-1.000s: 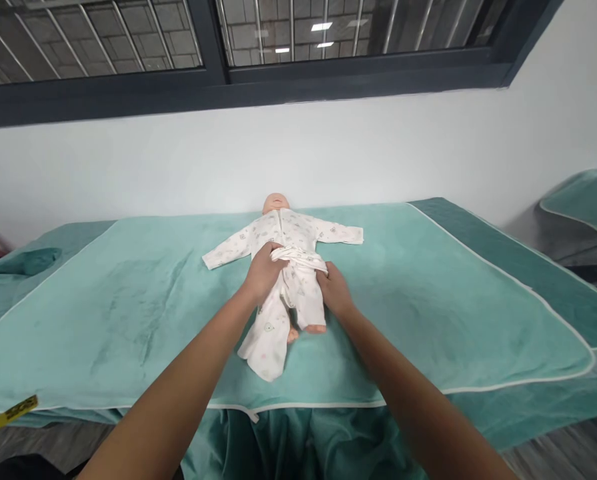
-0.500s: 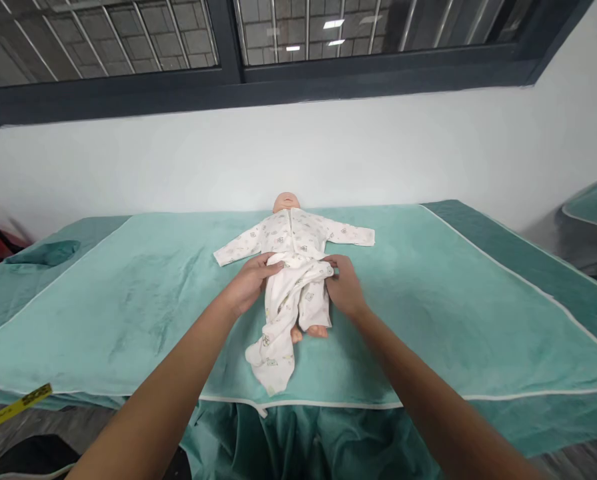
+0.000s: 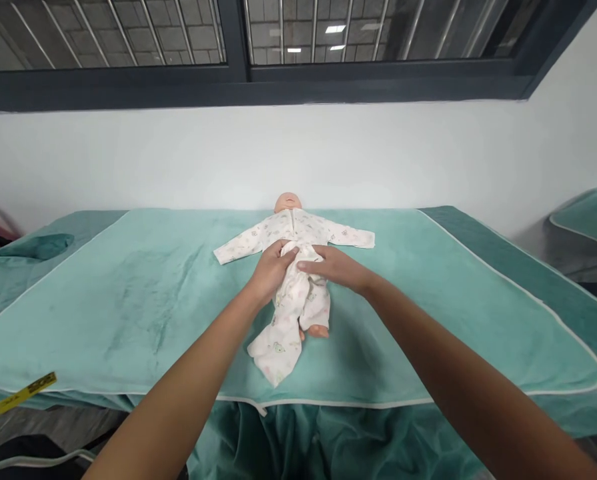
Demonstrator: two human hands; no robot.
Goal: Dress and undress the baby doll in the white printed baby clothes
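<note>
A baby doll [image 3: 288, 202] lies on its back in a white printed long-sleeved top [image 3: 298, 227], its sleeves spread wide. White printed baby trousers [image 3: 289, 293] are bunched over its lower body. One trouser leg covers a doll leg on the right, with the doll's feet [image 3: 318, 331] showing below. The other leg trails loosely to the lower left over the sheet. My left hand [image 3: 274, 268] is closed, pinching the trousers near the waist. Opposite it, my right hand [image 3: 335, 265] has its thumb on the cloth and its fingers at the waist, partly hidden.
A light green sheet [image 3: 428, 320] with white piping covers the bed, over darker green fabric [image 3: 478, 240]. Behind stands a white wall [image 3: 298, 153] below a dark window frame [image 3: 298, 83]. A yellow strip [image 3: 18, 398] juts in at lower left.
Both hands have moved closer together and slightly toward the doll's top, gathering the waist cloth. The loose trouser leg has shifted slightly right and upward.
</note>
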